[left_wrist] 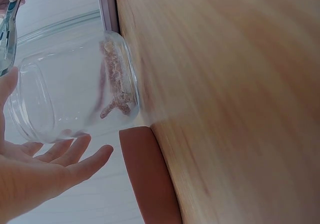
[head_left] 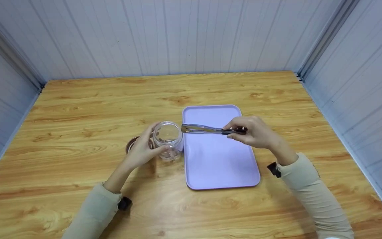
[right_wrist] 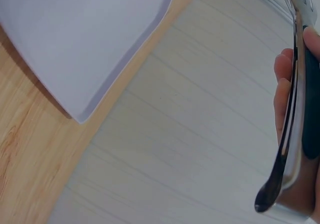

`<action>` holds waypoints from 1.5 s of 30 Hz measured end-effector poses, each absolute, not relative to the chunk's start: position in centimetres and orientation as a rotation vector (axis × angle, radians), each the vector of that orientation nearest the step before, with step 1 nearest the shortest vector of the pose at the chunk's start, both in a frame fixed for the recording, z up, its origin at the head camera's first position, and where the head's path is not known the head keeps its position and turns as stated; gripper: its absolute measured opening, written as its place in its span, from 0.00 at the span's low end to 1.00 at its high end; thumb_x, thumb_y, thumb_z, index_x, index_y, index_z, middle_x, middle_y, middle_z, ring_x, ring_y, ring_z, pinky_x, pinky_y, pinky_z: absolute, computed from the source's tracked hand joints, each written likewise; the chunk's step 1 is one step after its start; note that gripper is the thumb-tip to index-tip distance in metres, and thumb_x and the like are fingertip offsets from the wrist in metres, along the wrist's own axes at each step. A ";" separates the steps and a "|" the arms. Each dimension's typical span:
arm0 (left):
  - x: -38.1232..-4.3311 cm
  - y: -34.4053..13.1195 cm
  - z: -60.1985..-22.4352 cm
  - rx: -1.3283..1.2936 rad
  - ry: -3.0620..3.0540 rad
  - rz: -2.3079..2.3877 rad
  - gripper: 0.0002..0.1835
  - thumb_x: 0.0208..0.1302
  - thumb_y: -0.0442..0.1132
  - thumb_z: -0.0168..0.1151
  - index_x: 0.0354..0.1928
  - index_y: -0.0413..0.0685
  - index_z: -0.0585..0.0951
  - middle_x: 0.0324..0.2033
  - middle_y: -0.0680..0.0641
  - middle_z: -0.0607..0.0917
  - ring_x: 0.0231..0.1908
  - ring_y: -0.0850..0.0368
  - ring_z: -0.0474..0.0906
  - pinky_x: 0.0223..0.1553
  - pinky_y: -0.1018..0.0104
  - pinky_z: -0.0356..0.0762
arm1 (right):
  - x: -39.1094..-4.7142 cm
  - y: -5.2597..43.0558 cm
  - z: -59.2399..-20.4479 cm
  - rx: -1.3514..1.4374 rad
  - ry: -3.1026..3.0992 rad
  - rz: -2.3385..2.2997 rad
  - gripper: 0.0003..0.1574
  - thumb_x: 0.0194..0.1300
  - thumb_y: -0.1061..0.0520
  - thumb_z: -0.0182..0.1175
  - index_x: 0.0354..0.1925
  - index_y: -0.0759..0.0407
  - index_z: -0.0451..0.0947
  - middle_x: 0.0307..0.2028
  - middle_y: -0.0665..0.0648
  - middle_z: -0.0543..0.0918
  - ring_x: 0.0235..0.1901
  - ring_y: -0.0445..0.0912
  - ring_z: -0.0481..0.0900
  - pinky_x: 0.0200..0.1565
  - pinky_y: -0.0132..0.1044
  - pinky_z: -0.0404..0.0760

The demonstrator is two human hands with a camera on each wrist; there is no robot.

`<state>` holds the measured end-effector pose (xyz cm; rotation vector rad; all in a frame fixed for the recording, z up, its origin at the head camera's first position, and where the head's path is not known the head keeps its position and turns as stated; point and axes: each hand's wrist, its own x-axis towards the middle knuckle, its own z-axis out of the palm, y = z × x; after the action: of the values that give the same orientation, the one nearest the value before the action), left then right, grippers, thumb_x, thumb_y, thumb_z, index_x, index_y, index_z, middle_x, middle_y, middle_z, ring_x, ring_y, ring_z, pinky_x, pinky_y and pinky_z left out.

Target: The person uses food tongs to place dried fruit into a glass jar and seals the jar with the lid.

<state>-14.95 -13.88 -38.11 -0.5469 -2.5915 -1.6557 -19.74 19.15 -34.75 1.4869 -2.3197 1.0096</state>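
The right hand (head_left: 252,132) pinches the tongs (head_left: 207,128) near their handle end, thumb on one side and fingers on the other, with the two arms squeezed almost together and only a narrow gap showing between them. From that hand the tongs run leftward, their long axis nearly level and crossing above the tray (head_left: 222,166), which lies under and to the near side of the hand. Their tips reach the right-hand edge of the jar's mouth; the left wrist view puts them a little above the rim, though whether they touch it I cannot tell.

The jar (head_left: 168,137) stands upright or nearly so, well to the left of the right hand and directly within the left hand (head_left: 144,151), which is much the nearer. So tongs and jar sit about crosswise, and the angle between them looks like what matters most for getting inside. The left hand cups the jar loosely, thumb on the near side, fingers spread around the far side. Brown pieces (left_wrist: 116,79) lie at the jar's bottom, below both hands. The lid (head_left: 132,143) rests beside the jar, partly hidden beneath the left hand.
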 end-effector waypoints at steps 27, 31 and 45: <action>-15.0 -14.0 -38.1 -0.556 -2.593 -1.651 0.40 0.48 0.33 0.67 0.61 0.34 0.59 0.53 0.36 0.68 0.51 0.44 0.65 0.50 0.52 0.64 | -19.4 23.0 -36.0 1.194 -2.339 0.984 0.17 0.46 0.65 0.67 0.38 0.61 0.78 0.27 0.51 0.79 0.19 0.39 0.69 0.18 0.29 0.67; -14.9 -14.0 -38.1 -0.555 -2.592 -1.656 0.40 0.48 0.33 0.67 0.61 0.34 0.58 0.53 0.36 0.68 0.50 0.44 0.66 0.50 0.53 0.64 | -18.9 23.4 -36.2 1.141 -2.325 0.943 0.19 0.43 0.67 0.68 0.37 0.64 0.78 0.28 0.56 0.79 0.20 0.42 0.70 0.18 0.33 0.69; -14.8 -14.0 -38.0 -0.548 -2.602 -1.645 0.40 0.48 0.33 0.67 0.62 0.36 0.58 0.54 0.35 0.68 0.51 0.43 0.64 0.52 0.48 0.60 | -18.5 26.8 -39.0 0.889 -2.421 0.910 0.24 0.44 0.62 0.69 0.43 0.58 0.76 0.24 0.49 0.77 0.18 0.39 0.68 0.18 0.30 0.67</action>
<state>-14.80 -13.99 -38.04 -0.5479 -2.6015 -1.6450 -18.55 26.84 -39.03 0.8890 -2.4209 0.9100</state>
